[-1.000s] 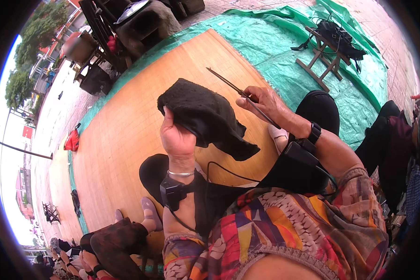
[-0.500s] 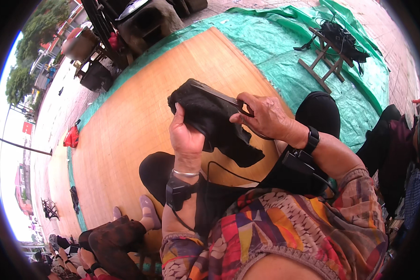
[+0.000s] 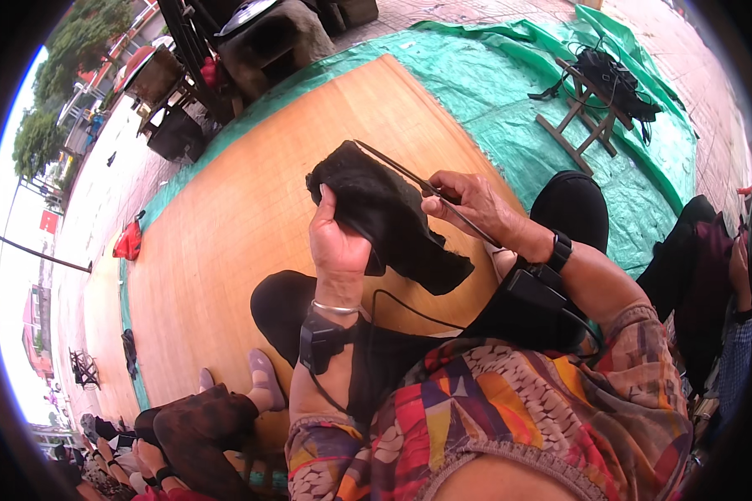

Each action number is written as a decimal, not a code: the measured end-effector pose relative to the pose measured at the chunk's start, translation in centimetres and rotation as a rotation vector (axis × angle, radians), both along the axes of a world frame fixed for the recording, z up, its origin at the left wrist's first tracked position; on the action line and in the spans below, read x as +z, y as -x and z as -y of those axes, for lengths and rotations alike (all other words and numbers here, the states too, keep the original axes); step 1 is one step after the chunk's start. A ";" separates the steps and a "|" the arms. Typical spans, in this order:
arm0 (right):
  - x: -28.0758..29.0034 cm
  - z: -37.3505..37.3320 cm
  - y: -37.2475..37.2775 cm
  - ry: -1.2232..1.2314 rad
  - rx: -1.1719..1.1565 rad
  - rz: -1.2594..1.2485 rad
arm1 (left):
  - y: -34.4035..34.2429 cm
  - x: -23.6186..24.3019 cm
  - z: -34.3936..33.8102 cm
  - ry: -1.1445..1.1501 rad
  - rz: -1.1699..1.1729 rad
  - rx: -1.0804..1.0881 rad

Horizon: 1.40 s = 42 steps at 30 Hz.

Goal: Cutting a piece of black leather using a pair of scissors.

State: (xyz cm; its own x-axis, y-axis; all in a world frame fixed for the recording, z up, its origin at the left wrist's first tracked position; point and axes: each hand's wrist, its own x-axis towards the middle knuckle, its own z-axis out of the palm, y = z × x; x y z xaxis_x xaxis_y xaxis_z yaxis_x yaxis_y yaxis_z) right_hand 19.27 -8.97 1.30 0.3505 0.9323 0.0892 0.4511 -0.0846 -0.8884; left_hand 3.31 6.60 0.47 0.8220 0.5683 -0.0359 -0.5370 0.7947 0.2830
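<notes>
My left hand (image 3: 337,240) is closed around the left edge of a floppy, irregular piece of black fur-like material (image 3: 378,200), its thumb lying on top. The piece is held up over my lap, its lower right end hanging loose. In my right hand (image 3: 480,207) is a pair of long dark scissors (image 3: 393,164), seen nearly edge-on. Their blades lie along the upper right edge of the black piece, tips near its top corner. Whether the blades are parted cannot be made out. Fingers hide part of the handles.
Beneath the work spreads a tan board (image 3: 217,217) on a green tarp (image 3: 476,83). A wooden stool (image 3: 578,125) bearing a black bag (image 3: 606,77) stands far right. A red bag (image 3: 129,242) lies left. Another person's legs (image 3: 205,426) are at lower left. A cable (image 3: 409,311) crosses my lap.
The scissors have turned from showing their flat side and handle loop to nearly edge-on. The black piece has shifted slightly right, still in my left hand.
</notes>
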 end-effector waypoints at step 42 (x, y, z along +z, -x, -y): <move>0.2 0.2 0.9 -0.080 -0.097 0.209 | -0.3 0.4 -0.1 -0.064 -0.187 0.129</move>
State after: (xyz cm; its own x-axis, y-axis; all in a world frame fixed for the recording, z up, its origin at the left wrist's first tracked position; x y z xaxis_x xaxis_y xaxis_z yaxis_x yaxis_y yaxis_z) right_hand 18.41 -9.12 1.54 0.4047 0.8821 0.2410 0.6188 -0.0701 -0.7824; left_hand 3.62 6.71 0.87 0.7248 0.6743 -0.1416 -0.5663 0.7001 0.4348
